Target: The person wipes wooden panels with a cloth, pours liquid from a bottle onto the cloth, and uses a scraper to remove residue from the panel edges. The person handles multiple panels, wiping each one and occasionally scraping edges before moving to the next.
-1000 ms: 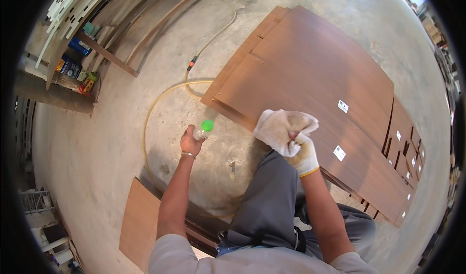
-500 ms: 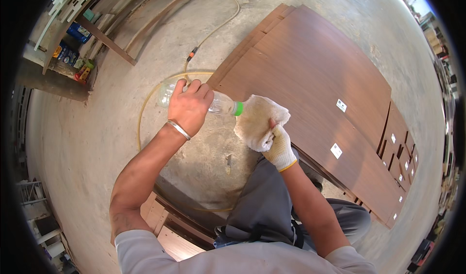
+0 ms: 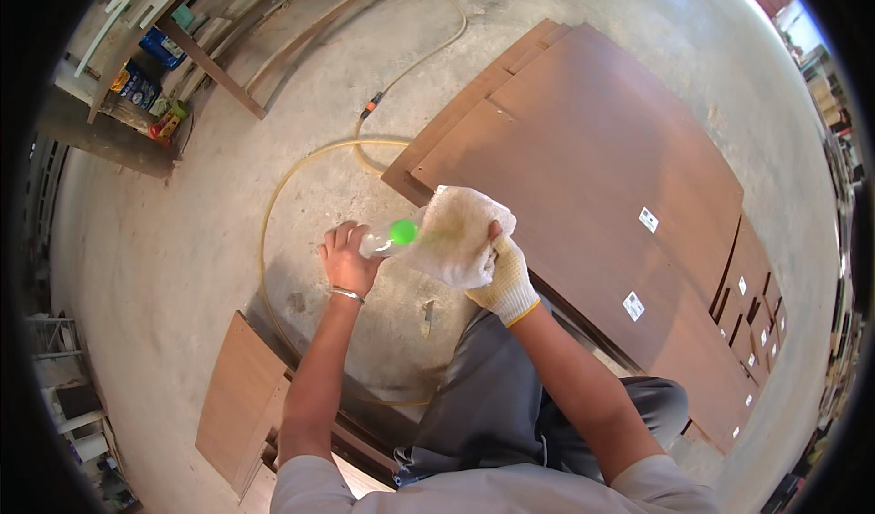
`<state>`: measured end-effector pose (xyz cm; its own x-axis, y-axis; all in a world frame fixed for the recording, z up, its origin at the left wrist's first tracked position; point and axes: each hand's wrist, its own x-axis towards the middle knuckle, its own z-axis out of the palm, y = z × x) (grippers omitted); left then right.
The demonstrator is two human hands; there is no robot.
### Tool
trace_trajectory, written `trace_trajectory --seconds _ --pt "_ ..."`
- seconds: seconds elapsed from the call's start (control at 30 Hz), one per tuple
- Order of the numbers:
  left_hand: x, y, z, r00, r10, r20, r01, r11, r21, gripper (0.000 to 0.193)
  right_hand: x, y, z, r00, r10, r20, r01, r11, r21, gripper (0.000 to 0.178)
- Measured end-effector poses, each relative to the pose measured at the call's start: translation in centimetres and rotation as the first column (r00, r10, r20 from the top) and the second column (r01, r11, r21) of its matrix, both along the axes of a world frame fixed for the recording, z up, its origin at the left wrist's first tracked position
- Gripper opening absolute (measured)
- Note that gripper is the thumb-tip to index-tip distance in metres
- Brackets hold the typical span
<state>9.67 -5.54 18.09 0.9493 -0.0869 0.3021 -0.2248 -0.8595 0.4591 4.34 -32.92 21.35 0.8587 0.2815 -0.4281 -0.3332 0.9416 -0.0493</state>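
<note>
Bare concrete floor lies open to your left. Stacked brown boards block the right, a yellow hose loops ahead, another board sits beside your left elbow.

We have one head-mounted fisheye view, looking steeply down from close above both hands onto the concrete floor

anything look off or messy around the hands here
Nothing spilled or broken shows. The left hand tips a clear bottle with a green cap against the cloth held in the gloved right hand. A yellow hose loops loosely across the floor.
</note>
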Motion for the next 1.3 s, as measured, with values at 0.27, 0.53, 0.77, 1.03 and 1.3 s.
trace_trajectory --seconds 0.27,0.53,0.77,1.03,1.3 --pt "-4.3 5.0 -16.9 0.854 0.41 -0.321 -0.521 0.664 -0.537 0.061 6.7 -17.8 1.9 0.927 -0.325 0.189 0.365 0.657 -0.66 0.034" --pt "-11.2 -5.7 -9.4 0.778 0.047 -0.626 -0.449 0.739 -0.502 0.028 11.8 -16.1 -2.3 0.901 0.161 -0.403 0.065 -0.968 -0.243 0.05" --pt "-3.0 -26.1 -0.6 0.481 -0.863 -0.153 0.857 0.499 -0.127 0.07 26.1 -9.8 -6.5 0.903 0.371 -0.215 0.344 -0.927 -0.151 0.055" --pt "-2.4 -27.2 -0.3 0.412 -0.822 -0.393 0.901 0.432 0.041 0.104 24.9 -4.9 -5.6 0.453 0.885 -0.105 0.813 -0.459 -0.357 0.033" --pt "-2.2 -26.7 0.0 0.391 -0.774 -0.498 0.909 0.41 0.077 0.096 26.0 -6.3 -2.0 0.603 0.796 0.048 0.643 -0.45 -0.619 0.032"
